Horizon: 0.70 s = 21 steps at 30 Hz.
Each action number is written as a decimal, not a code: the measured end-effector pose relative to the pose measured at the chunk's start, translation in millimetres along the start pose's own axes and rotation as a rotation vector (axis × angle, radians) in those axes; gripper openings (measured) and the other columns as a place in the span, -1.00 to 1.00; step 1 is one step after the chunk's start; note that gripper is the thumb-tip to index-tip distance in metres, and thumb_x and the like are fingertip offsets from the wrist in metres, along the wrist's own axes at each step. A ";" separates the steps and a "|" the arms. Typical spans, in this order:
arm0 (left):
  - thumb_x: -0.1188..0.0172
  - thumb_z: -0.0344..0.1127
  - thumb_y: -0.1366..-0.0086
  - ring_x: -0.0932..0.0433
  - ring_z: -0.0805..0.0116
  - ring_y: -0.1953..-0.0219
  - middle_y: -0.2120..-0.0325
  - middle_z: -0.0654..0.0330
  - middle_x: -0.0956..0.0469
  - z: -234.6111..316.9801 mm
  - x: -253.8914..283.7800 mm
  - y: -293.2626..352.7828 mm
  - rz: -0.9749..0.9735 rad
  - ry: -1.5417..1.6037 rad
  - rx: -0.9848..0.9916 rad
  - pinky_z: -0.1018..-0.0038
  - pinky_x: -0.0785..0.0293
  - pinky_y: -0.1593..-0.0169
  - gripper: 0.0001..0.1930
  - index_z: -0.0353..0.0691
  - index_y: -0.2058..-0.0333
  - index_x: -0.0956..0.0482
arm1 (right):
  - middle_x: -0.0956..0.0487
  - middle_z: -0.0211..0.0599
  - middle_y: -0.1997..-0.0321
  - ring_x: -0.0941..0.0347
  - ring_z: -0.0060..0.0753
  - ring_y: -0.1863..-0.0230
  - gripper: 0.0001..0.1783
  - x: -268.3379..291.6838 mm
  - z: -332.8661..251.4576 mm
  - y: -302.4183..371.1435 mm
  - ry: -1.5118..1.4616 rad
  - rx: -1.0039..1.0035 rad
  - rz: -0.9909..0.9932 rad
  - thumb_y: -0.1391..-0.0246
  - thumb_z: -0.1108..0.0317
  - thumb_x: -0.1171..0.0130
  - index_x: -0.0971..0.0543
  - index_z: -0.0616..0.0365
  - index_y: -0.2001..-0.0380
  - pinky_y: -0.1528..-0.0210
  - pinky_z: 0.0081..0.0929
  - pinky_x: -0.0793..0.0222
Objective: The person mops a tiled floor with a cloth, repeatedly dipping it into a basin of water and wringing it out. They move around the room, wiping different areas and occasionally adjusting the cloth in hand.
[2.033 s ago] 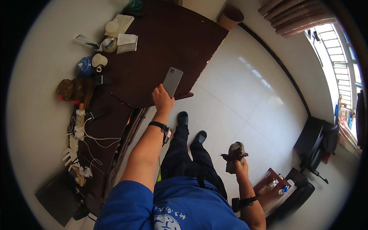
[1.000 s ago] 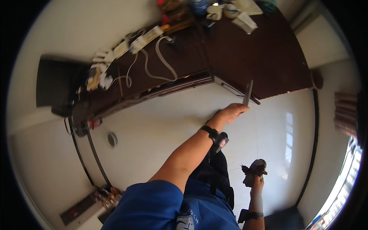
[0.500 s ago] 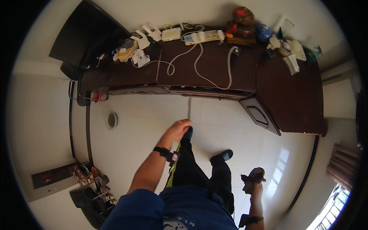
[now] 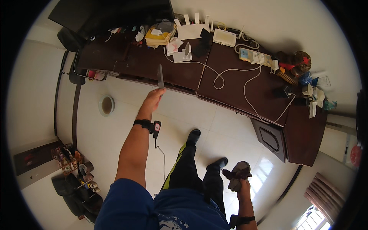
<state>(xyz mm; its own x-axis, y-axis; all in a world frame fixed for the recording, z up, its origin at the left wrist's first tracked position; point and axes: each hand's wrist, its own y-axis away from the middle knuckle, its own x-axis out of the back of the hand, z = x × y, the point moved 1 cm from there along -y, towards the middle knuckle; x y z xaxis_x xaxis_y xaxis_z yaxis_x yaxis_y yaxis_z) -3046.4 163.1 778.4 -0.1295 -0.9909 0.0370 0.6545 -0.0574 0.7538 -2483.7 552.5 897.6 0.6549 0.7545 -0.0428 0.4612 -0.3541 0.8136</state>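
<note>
My left hand (image 4: 154, 99) is stretched out ahead and grips a thin flat grey phone-like slab (image 4: 160, 76) by its lower end, edge-on, over the front edge of the long dark wooden desk (image 4: 234, 92). A black band with a small tag sits on that wrist. My right hand (image 4: 241, 183) hangs low by my hip and is closed on a crumpled dark and grey cloth (image 4: 237, 173). My legs in dark trousers and black shoes stand on the pale tiled floor.
The desk carries white cables (image 4: 230, 73), a white router (image 4: 193, 28), a power strip (image 4: 255, 57), papers and small ornaments (image 4: 299, 63). A dark monitor (image 4: 111, 11) stands at the far left. A floor drain (image 4: 106, 104), a chair and a shoe rack (image 4: 76, 172) lie left.
The view has swung round so the desk now runs across the top. My left hand has lifted the slab toward the desk's front edge. My right hand still holds the cloth low.
</note>
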 end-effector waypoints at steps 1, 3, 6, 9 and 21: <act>-0.41 -0.15 -0.37 -0.35 0.61 0.22 0.30 0.49 -0.49 -10.1 8.1 0.8 0.010 -0.014 0.028 0.60 -0.32 0.05 -0.82 -0.05 0.19 -0.67 | -0.59 -0.08 -0.17 -0.58 -0.14 -0.15 -0.43 -6.7 -4.0 18.1 0.022 -0.076 0.037 -0.31 0.24 -0.02 -0.43 0.31 -0.30 -0.25 -0.23 -0.49; -0.46 -0.04 -0.30 -0.33 0.58 0.22 0.30 0.47 -0.48 -6.6 22.0 -18.5 0.048 -0.059 0.065 0.58 -0.29 0.02 -0.70 -0.07 0.15 -0.65 | -0.59 -0.09 -0.16 -0.58 -0.16 -0.15 -0.45 -26.0 -9.2 9.6 0.040 -0.116 0.042 -0.32 0.25 -0.01 -0.43 0.32 -0.29 -0.25 -0.23 -0.49; -0.49 0.04 -0.23 -0.34 0.57 0.17 0.25 0.44 -0.50 -5.4 38.8 -38.2 0.093 -0.079 0.048 0.55 -0.30 0.01 -0.56 -0.09 0.07 -0.64 | -0.60 -0.11 -0.13 -0.59 -0.20 -0.11 -0.47 -39.5 -15.2 12.5 0.075 -0.099 0.036 -0.33 0.29 -0.01 -0.43 0.34 -0.28 -0.22 -0.24 -0.52; -0.50 0.11 -0.19 -0.37 0.52 0.09 0.20 0.40 -0.52 -10.6 53.6 -49.4 0.128 -0.162 0.108 0.47 -0.31 -0.02 -0.47 -0.12 0.03 -0.62 | -0.60 -0.10 -0.15 -0.56 -0.22 -0.16 -0.44 -42.0 -13.3 9.6 0.101 -0.116 0.062 -0.30 0.26 -0.03 -0.47 0.36 -0.27 -0.26 -0.27 -0.46; -0.48 0.17 -0.17 -0.52 0.31 0.10 0.17 0.16 -0.60 -11.2 55.3 -96.5 0.157 -0.367 -0.046 0.27 -0.44 0.05 -0.37 -0.28 0.05 -0.64 | -0.62 -0.09 -0.14 -0.55 -0.25 -0.16 -0.43 -44.2 5.2 32.4 0.028 -0.124 0.168 -0.29 0.21 -0.08 -0.50 0.37 -0.25 -0.27 -0.29 -0.43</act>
<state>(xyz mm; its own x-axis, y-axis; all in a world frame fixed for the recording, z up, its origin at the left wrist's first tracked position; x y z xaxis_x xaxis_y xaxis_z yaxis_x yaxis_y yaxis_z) -3108.4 112.5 700.4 -0.2777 -0.8792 0.3872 0.7189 0.0773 0.6908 -2494.5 504.8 922.9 0.6984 0.7066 0.1142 0.2689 -0.4069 0.8730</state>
